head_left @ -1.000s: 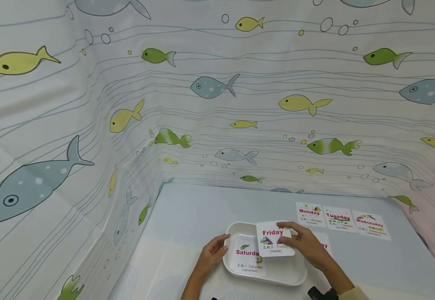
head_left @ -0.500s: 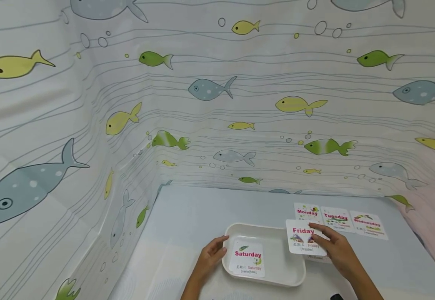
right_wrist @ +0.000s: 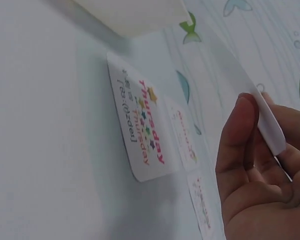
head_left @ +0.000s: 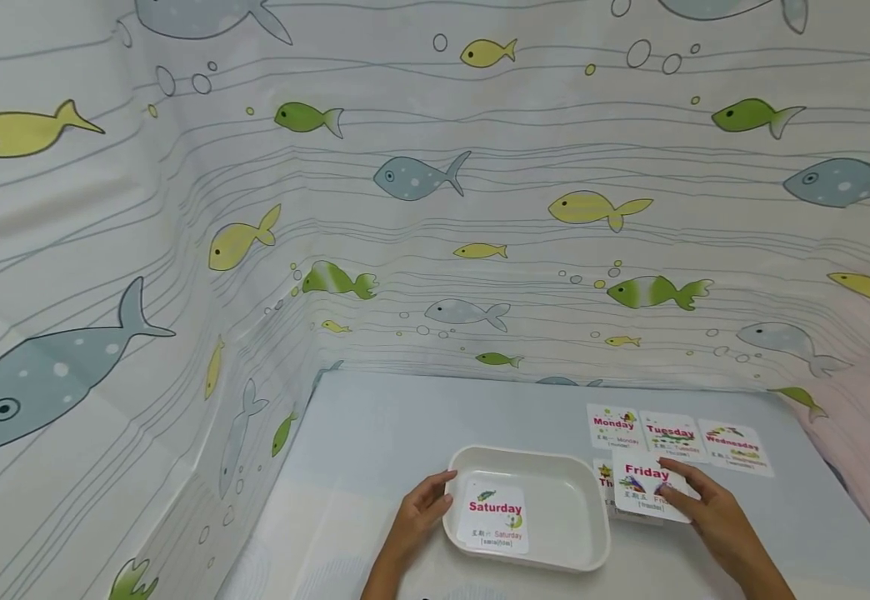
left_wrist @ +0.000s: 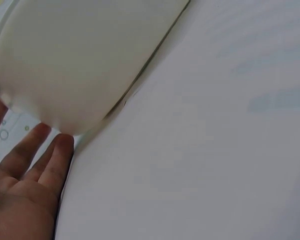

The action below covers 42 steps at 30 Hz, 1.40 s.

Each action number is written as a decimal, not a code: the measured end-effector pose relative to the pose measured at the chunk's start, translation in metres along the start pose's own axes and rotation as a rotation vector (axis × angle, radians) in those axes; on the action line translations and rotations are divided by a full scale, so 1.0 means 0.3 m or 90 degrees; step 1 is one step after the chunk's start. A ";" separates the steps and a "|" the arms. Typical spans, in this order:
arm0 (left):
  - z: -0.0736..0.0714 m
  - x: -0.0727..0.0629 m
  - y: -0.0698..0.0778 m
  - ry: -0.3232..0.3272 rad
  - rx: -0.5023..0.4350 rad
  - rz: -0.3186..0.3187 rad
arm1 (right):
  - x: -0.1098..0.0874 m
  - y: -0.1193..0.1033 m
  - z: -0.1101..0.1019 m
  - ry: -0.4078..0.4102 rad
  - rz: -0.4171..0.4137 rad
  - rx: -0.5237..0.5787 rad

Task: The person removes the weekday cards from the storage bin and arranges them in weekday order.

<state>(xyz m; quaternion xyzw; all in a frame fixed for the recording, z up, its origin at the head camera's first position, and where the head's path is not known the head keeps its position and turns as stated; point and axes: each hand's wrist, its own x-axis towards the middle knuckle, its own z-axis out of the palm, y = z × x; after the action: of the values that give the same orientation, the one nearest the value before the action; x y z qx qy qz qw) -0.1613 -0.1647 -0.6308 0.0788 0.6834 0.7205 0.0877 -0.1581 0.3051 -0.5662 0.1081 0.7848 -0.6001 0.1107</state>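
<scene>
The left hand (head_left: pixel 423 510) rests its fingertips against the left end of a white tray (head_left: pixel 558 537), this grip relaxed with fingers apart. Inside the tray, toward that end, lies the Saturday card (head_left: pixel 493 518). Right of the tray, the right hand's (head_left: pixel 714 515) grip is clamped on the Friday card (head_left: pixel 639 490), holding it raised above the worktop (head_left: pixel 405 417). The Thursday card (right_wrist: pixel 140 130) lies there, partly hidden by it in the head view. Farther back, the Monday card (head_left: pixel 615 428), Tuesday card (head_left: pixel 672 437) and Wednesday card (head_left: pixel 735 447) form a row before a fish-printed sheet (head_left: pixel 525 117).
</scene>
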 end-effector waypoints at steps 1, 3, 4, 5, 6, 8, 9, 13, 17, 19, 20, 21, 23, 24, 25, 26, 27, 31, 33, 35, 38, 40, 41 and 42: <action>0.001 -0.001 0.001 0.000 0.002 0.000 | -0.003 0.007 -0.008 0.006 0.009 -0.005; 0.002 -0.002 0.000 -0.001 0.004 -0.001 | -0.007 0.019 -0.025 0.013 0.031 -0.011; 0.002 -0.002 0.000 -0.001 0.005 0.000 | -0.008 0.025 -0.033 0.017 0.038 -0.014; 0.002 -0.001 -0.001 -0.001 0.006 0.001 | -0.008 0.031 -0.042 0.020 0.047 -0.014; 0.001 0.000 -0.002 -0.001 0.010 0.004 | -0.008 0.035 -0.052 0.026 0.053 -0.018; 0.001 0.001 -0.004 -0.001 0.006 0.003 | -0.007 0.041 -0.074 0.033 0.064 -0.034; 0.000 0.001 -0.004 -0.003 0.005 0.005 | -0.006 0.044 -0.084 0.040 0.067 -0.033; -0.001 0.003 -0.004 0.000 0.005 -0.003 | 0.001 0.053 -0.123 0.065 0.080 -0.041; -0.001 0.006 -0.002 0.000 0.010 -0.003 | 0.015 0.072 -0.166 0.087 0.095 -0.061; -0.001 0.007 -0.002 0.001 0.011 -0.003 | 0.024 0.084 -0.186 0.099 0.104 -0.080; -0.001 0.007 -0.001 0.001 0.010 -0.004 | 0.029 0.088 -0.195 0.102 0.106 -0.083; -0.001 0.006 -0.002 0.002 0.010 -0.003 | 0.033 0.093 -0.203 0.102 0.109 -0.088; -0.001 0.005 -0.003 0.002 0.012 -0.004 | 0.042 0.104 -0.219 0.102 0.118 -0.089; 0.000 0.005 -0.002 0.002 0.010 -0.003 | 0.046 0.109 -0.225 0.098 0.121 -0.086; 0.000 0.004 -0.001 0.000 0.009 -0.002 | 0.049 0.114 -0.230 0.094 0.124 -0.084; 0.000 0.003 -0.001 0.001 0.005 -0.004 | 0.053 0.120 -0.234 0.085 0.123 -0.078; 0.000 0.003 0.000 0.002 0.002 -0.002 | 0.057 0.125 -0.237 0.077 0.122 -0.077; -0.001 0.002 0.002 0.002 -0.009 -0.002 | 0.072 0.142 -0.230 0.068 0.130 -0.091; 0.000 0.004 0.002 0.001 -0.011 -0.006 | 0.079 0.147 -0.226 0.068 0.136 -0.112; 0.001 0.002 0.005 -0.001 -0.009 -0.007 | 0.084 0.149 -0.222 0.076 0.135 -0.131; 0.003 0.000 0.009 -0.001 -0.012 -0.009 | 0.088 0.148 -0.217 0.077 0.120 -0.161; 0.004 -0.002 0.011 -0.001 -0.012 -0.006 | 0.088 0.146 -0.214 0.076 0.111 -0.171; 0.004 -0.002 0.011 -0.001 -0.013 -0.006 | 0.088 0.145 -0.212 0.076 0.110 -0.178; 0.004 -0.002 0.011 0.000 -0.013 -0.005 | 0.087 0.144 -0.212 0.069 0.109 -0.183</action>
<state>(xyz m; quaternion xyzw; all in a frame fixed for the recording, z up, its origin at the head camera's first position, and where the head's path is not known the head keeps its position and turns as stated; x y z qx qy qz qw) -0.1603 -0.1638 -0.6273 0.0751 0.6765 0.7269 0.0915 -0.1727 0.3786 -0.5976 0.1898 0.8551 -0.4637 0.1332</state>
